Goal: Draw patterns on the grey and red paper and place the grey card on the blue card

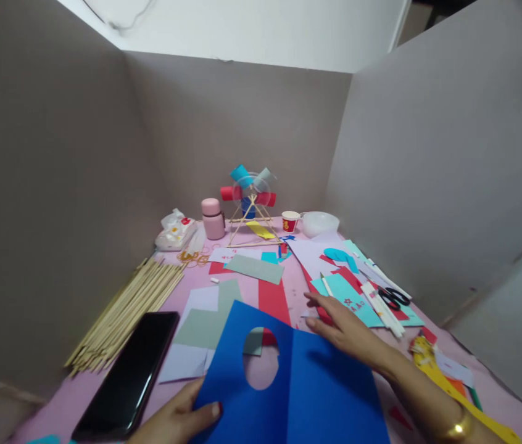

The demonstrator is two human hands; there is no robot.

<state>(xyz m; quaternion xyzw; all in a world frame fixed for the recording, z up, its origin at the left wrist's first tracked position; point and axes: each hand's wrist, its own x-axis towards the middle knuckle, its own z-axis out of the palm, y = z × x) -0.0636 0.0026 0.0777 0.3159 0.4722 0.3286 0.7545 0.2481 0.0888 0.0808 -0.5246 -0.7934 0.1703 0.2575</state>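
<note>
A folded sheet of blue card point(330, 394) with an oval hole cut in its left half is held up in front of me. My left hand point(184, 410) grips its lower left edge, thumb on top and fingers behind. Over the card's upper right edge hovers my right hand point(337, 324), fingers spread and nothing in them; whether it touches the card I cannot tell. Beyond it lie a turquoise paper point(347, 299) and a white pen point(326, 285). Through the hole, grey and red paper and the pink tabletop show.
Bamboo sticks point(126, 314) and a black phone point(126, 376) lie left. A stick-built wheel point(252, 191) with paper tubes stands at the back, between a pink flask point(213, 219) and a paper cup point(290, 222). Scissors point(394, 298) lie right. Grey partitions point(242, 111) enclose the table.
</note>
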